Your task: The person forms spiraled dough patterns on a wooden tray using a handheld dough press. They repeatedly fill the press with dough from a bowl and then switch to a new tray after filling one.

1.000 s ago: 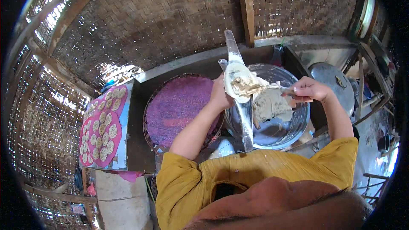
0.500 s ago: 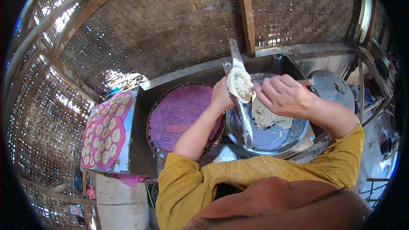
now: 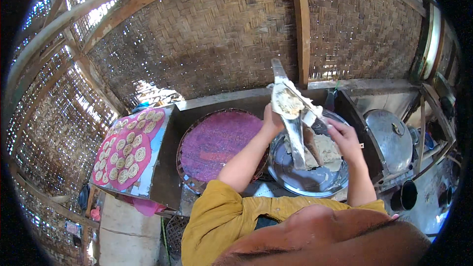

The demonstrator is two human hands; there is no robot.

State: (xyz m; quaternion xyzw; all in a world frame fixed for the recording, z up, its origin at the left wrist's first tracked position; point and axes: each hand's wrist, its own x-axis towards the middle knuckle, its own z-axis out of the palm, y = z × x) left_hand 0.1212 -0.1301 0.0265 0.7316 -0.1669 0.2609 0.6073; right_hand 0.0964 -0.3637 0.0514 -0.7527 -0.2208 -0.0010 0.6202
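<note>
My left hand (image 3: 272, 119) is closed around a long, metal-looking hand press (image 3: 296, 143) held above the basin. A mound of pale dough (image 3: 287, 103) fills the middle of the press. With my right hand (image 3: 346, 140) I grip a thin, flat, dough-smeared tool (image 3: 315, 110), its far end against the dough; its exact kind is unclear. Below is a wide metal basin (image 3: 345, 187) with more pale dough (image 3: 327, 150) inside. A brown wooden piece (image 3: 312, 147) hangs beside the press over the basin; how it joins the press is hidden.
Left of the basin lies a round woven tray (image 3: 217, 143) with a purple perforated surface. Farther left, several coiled dough rounds (image 3: 129, 149) rest on pink sheets (image 3: 114, 179). A large lidded metal pot (image 3: 389, 140) stands at right, near a black bucket (image 3: 405, 195). A woven wall (image 3: 217, 34) rises behind.
My right hand has drawn back from the dough toward me, and the flat tool now shows against it. The dough in the press looks more spread. The whole view has shifted slightly.
</note>
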